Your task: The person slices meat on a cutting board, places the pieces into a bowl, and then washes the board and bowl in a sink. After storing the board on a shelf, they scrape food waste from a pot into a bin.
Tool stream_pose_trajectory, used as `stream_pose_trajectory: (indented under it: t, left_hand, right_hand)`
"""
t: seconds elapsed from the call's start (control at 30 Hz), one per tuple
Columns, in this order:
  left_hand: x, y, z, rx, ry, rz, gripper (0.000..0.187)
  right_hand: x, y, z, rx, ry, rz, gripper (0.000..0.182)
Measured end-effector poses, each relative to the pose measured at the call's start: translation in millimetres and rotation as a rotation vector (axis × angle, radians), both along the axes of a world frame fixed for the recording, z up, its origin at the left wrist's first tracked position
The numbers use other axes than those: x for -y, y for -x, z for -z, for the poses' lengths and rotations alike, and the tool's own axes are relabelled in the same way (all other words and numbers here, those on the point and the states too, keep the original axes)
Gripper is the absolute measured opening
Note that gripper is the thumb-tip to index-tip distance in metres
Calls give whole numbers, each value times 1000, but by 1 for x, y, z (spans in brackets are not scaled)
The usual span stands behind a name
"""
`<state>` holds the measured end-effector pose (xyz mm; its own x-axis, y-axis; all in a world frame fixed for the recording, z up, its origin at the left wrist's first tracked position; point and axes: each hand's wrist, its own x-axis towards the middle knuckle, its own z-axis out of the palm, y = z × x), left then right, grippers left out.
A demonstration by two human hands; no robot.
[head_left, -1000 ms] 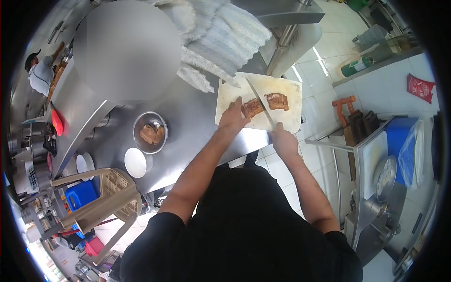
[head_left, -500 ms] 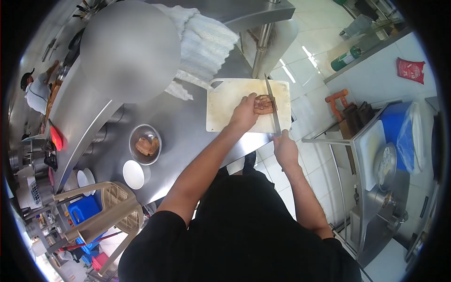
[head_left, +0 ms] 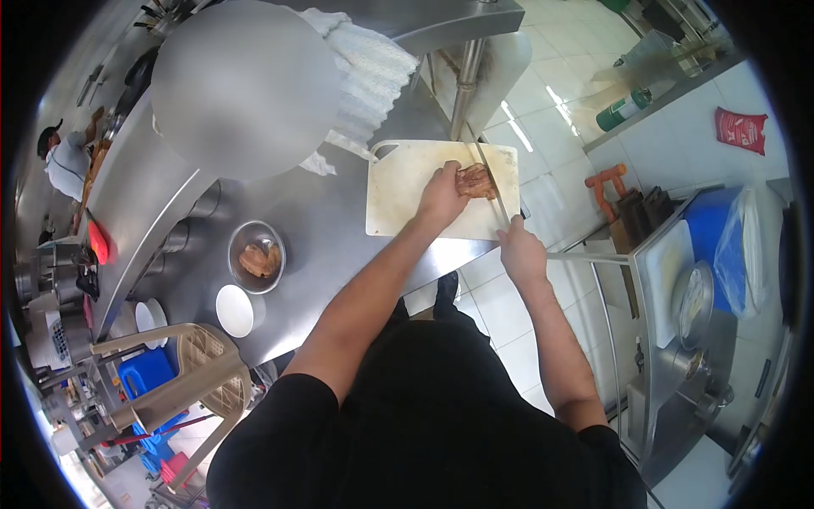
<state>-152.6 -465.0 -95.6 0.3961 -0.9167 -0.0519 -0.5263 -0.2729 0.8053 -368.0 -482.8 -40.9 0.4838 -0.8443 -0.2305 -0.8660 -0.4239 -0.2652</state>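
A brown slab of cooked meat [head_left: 475,181] lies on the white cutting board [head_left: 398,216]. My left hand [head_left: 442,197] is closed on the slab's left end, its fingers over the near side. In my right hand [head_left: 524,253] is the handle of a long knife [head_left: 484,158], largely hidden by the fingers. The blade slants across the right end of the meat, its tip toward the board's far edge. To the left stands a steel bowl [head_left: 235,242] with several browned chunks of meat [head_left: 259,261] in it.
A white bowl [head_left: 235,310] stands near the steel one on the metal counter [head_left: 314,271]. Behind the board hangs a white towel [head_left: 373,72], partly covered by a blurred disc. A beige plastic chair [head_left: 208,365] is at lower left; a steel cart [head_left: 678,399] stands right.
My right hand has moved slightly right and forward, and the knife's slant has steepened across the meat. My left hand keeps its hold. The whole view has shifted a little.
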Motion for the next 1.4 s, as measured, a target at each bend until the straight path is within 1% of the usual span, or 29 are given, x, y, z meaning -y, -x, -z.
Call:
stream_pose_trajectory:
  t: [0.1,0.17,0.27,0.3,0.4,0.5,0.6,0.63,0.7,0.8,0.9,1.0,1.07,1.1,1.13,1.17,1.2,1.23,1.27,1.3,1.37,1.4]
  left_hand:
    - [0,-2,6,47,-7,29,74]
    - [3,1,8,65,-51,11,77]
    - [0,2,-6,77,-117,8,80]
    - [-4,3,-10,78,-144,14,81]
    - [-13,1,15,-2,-47,-50,80]
    - [-20,0,9,-204,-120,-171,66]
    - [-16,-4,15,-81,-128,-111,51]
    - [-14,-4,14,-91,-115,-117,45]
    - [-8,-2,13,-108,-90,-130,36]
    - [-4,0,8,-123,-79,-122,30]
    - [-8,6,6,-183,-88,-155,26]
    - [-8,5,26,-180,-14,-127,33]
    - [-6,8,36,-126,43,-151,35]
    - [-7,9,31,-138,41,-168,33]
    - [-10,10,25,-141,37,-200,30]
    - [-10,10,26,-131,15,-219,32]
    - [-17,5,29,-125,-9,-238,34]
    - [-32,0,10,-152,-24,-263,35]
    - [-43,-4,-9,-187,-33,-275,36]
    - [-58,-11,-10,-131,28,-303,34]
    - [-88,-24,-12,-22,150,-326,30]
    - [-105,-35,-16,47,181,-401,28]
  right_hand:
    - [-5,3,0,-30,11,11,30]
    - [-7,8,3,-49,31,18,29]
    - [-9,15,6,-50,70,8,28]
    - [-13,19,-1,-47,76,11,27]
    - [-28,44,-8,-68,72,40,27]
    - [-44,74,-5,-84,-3,105,28]
    - [-53,81,9,-47,-62,140,29]
    - [-54,81,9,-26,-70,145,29]
    - [-52,67,6,-70,-76,120,29]
    - [-53,52,8,-77,-86,75,29]
    - [-54,50,8,-80,-99,59,30]
    - [-53,49,5,-75,-105,64,30]
    - [-52,53,6,-82,-99,81,32]
    - [-50,55,10,-88,-92,86,34]
    - [-48,62,23,8,-62,101,32]
    - [-48,69,32,48,-12,78,34]
    - [-51,70,29,74,-16,136,39]
    - [-55,69,16,117,-64,176,44]
    - [-62,67,8,154,61,143,36]
    - [-66,64,-3,109,18,155,30]
    - [-74,65,-10,158,1,80,27]
    - [-78,64,-11,183,-6,51,26]
